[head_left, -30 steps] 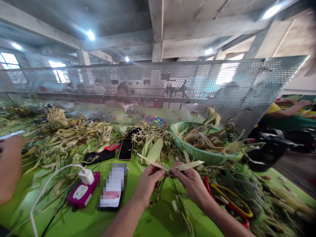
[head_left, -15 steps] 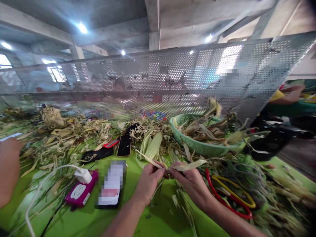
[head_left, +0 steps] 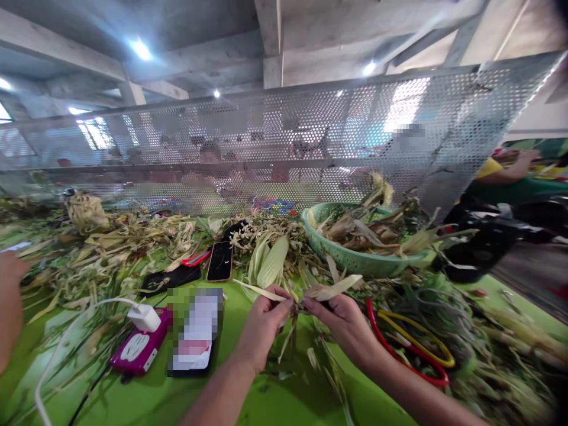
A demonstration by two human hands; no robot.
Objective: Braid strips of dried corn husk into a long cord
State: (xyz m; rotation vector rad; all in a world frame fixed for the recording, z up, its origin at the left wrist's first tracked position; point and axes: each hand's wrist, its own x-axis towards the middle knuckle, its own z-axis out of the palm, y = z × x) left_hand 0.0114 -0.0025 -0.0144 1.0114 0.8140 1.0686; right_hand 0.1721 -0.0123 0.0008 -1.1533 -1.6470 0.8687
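While both hands stay close together above the desk (head_left: 284, 408), little shifts. Left hand (head_left: 264, 322): grip still pinching a pale husk strip (head_left: 252, 290), its free end poking toward the far left corner. Right hand (head_left: 344, 319): grip still pinching a broader husk piece (head_left: 339, 289), end out toward the right edge. One change I catch: a loose strand (head_left: 287, 343) now hangs clearer below the left fingertips. Both pieces are off the desk, nearly meeting; can't tell if joined. Looks to me like fine fingertip work continuing at that spot, nothing let go. Husk bundle (head_left: 271, 260) lies just beyond, toward the far edge; green basket (head_left: 355, 260) sits right of it; phone (head_left: 195, 331) left of the left hand. Co-worker's hand (head_left: 9, 307) at the left edge, well apart.
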